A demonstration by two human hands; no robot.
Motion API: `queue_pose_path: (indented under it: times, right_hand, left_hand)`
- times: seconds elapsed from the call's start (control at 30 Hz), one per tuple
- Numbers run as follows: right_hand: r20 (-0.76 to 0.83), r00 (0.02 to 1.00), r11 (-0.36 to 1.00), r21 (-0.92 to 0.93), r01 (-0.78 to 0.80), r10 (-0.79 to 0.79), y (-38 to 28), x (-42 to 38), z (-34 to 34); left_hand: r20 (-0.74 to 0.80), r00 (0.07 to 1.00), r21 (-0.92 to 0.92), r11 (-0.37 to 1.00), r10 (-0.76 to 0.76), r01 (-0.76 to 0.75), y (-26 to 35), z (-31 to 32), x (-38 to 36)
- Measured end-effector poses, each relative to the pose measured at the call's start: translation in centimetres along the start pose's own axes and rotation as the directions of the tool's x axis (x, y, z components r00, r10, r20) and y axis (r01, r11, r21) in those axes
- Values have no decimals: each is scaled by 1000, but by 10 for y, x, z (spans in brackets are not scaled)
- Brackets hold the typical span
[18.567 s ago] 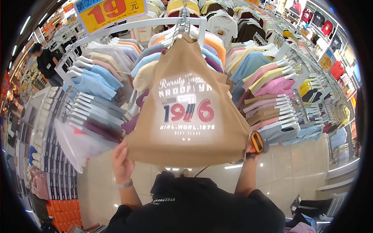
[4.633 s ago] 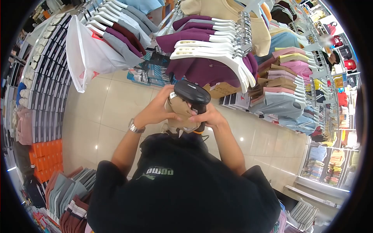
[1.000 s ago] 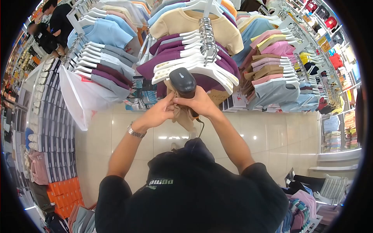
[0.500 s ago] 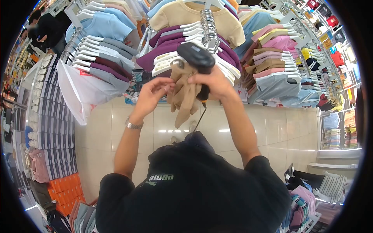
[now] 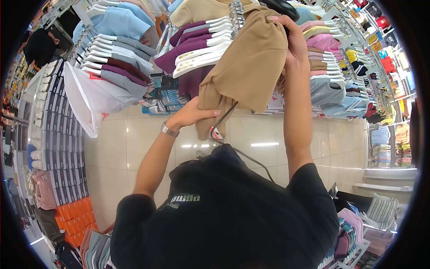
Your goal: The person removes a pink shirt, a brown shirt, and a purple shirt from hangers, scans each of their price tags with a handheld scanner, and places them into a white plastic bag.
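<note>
My right hand is raised and closed on the gathered upper end of a tan garment, which hangs in front of the rack. Just beyond that hand shows a black handheld device, shaped like a barcode scanner; its handle is hidden. A dark cord comes out from under the cloth and runs down toward my right side. Lower down, my left hand pinches the garment's bottom left edge, thumb in front. A small white and red tag shows below the cloth, near the cord.
Purple tops and bare white hangers are on the rack ahead. Shirts on hangers and a white bag are at left, near stacked shoe boxes. A person stands far left. Tiled floor lies below.
The tan garment, bunched between my hands before, is now spread out and lifted. My right hand and the black device have moved up and right; my left hand has moved lower, onto the garment's edge.
</note>
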State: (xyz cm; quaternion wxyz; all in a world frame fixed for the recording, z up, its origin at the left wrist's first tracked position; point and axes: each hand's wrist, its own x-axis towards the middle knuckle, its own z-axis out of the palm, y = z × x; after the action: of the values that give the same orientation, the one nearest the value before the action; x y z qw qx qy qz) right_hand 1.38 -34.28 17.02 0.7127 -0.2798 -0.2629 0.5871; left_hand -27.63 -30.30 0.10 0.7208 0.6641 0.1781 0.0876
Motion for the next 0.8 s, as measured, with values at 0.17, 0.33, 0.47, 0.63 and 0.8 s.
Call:
queue_pose_path:
  times: [0.17,0.33,0.47,0.63,0.8]
  right_hand:
    - [-45,999,999,-27,23,-24,-16,-3,-31]
    - [-157,979,984,-142,104,-127,-9,-6,-60]
    - [-163,974,971,-206,120,-155,2,-13,-67]
    - [-149,973,942,-312,120,-173,7,-20,-66]
    - [-184,932,894,-389,222,-312,6,-32,-48]
  left_hand:
    - [45,996,-136,988,76,-69,-6,0,-8]
    - [160,984,-257,966,79,-36,5,7,-24]
    - [310,940,-429,903,141,6,26,21,-30]
    - [300,934,-367,927,195,-76,24,23,-35]
    - [205,974,-352,936,102,-24,22,21,-38]
